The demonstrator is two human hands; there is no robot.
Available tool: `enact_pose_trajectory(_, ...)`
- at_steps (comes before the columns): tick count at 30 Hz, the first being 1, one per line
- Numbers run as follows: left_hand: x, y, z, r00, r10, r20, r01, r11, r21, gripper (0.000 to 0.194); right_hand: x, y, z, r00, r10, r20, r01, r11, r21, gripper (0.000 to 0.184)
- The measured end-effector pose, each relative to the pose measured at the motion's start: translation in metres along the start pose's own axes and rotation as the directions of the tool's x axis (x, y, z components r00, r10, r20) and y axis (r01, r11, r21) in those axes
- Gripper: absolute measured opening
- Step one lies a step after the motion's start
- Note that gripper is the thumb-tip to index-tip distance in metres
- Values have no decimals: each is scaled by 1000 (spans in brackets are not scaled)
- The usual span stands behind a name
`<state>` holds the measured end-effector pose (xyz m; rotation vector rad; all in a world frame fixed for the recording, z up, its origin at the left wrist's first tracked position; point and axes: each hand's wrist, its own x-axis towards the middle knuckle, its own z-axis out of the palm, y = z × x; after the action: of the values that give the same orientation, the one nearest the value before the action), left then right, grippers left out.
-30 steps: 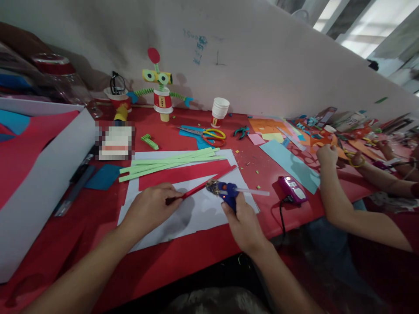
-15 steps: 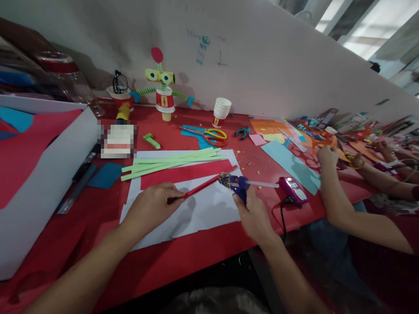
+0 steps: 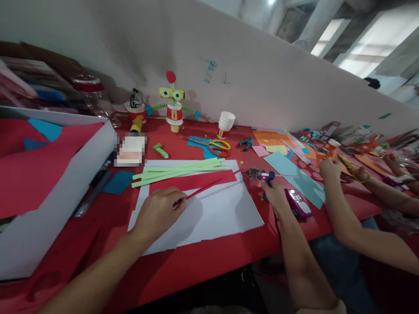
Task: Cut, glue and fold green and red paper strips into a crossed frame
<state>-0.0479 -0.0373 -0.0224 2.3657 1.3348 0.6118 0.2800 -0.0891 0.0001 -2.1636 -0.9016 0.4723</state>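
Head view: box (image 3: 70, 205) holds paper (image 3: 36, 179), left hand (image 3: 160, 210) strip (image 3: 202, 189).

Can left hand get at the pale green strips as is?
Probably yes: the green strips lie beyond the left hand, with nothing seen on top. It pinches a thin red strip, though, so may need to let go first.
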Motion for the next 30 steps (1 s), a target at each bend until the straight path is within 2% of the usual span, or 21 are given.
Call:
enact_pose_trajectory(3, 5, 0, -4, 986, -45, -160, 15, 983, -184, 23, 5, -11, -1, 989, -85, -117, 73, 991, -109, 11)
enact_pose_trajectory(5, 13, 6, -9, 972, -150, -180, 79, 933, -350, 20, -4, -26, 6, 959, -224, -174, 189, 962, -198, 11)
enact_pose_trajectory(6, 18, 10, -12, 966, -200, -165, 115, 900, -421, 20, -10, -36, 14, 935, -310, -172, 271, 938, -215, 15)
enact_pose_trajectory(7, 24, 15, -15, 961, -237, -142, 144, 868, -476, 19, -18, -46, 24, 921, -376, -104, 359, 921, -151, 20)
enact_pose_trajectory(8, 30, 20, -17, 959, -256, -118, 162, 842, -514, 19, -26, -58, 36, 909, -418, 11, 417, 909, 11, 26)
enact_pose_trajectory(9, 36, 24, -18, 962, -256, -96, 167, 826, -538, 19, -34, -69, 50, 890, -433, 145, 398, 891, 216, 32)
enact_pose_trajectory(10, 41, 28, -18, 968, -238, -76, 159, 822, -547, 19, -42, -79, 65, 849, -447, 284, 316, 858, 405, 38)
enact_pose_trajectory(11, 45, 30, -17, 975, -212, -69, 142, 829, -541, 19, -48, -89, 79, 811, -451, 373, 203, 814, 544, 37)
enact_pose_trajectory(13, 51, 29, -13, 986, -147, -79, 91, 872, -482, 20, -55, -102, 103, 803, -416, 427, 19, 733, 680, 28)
enact_pose_trajectory(15, 52, 25, -9, 987, -124, -102, 75, 917, -392, 23, -57, -106, 118, 811, -372, 452, -74, 701, 710, 26)
enact_pose_trajectory(17, 51, 21, -9, 986, -126, -111, 83, 942, -324, 24, -54, -103, 123, 813, -334, 477, -133, 691, 711, 26)
enact_pose_trajectory(22, 51, 17, -16, 991, -110, -82, 79, 946, -315, 23, -44, -93, 117, 833, -250, 493, -237, 644, 727, 24)
enact_pose_trajectory(27, 53, 18, -19, 993, -98, -60, 74, 945, -320, 24, -41, -93, 112, 853, -204, 480, -249, 648, 719, 26)
enact_pose_trajectory(30, 53, 12, -18, 989, -108, -99, 81, 968, -237, 23, -36, -93, 108, 885, -168, 433, -245, 624, 742, 26)
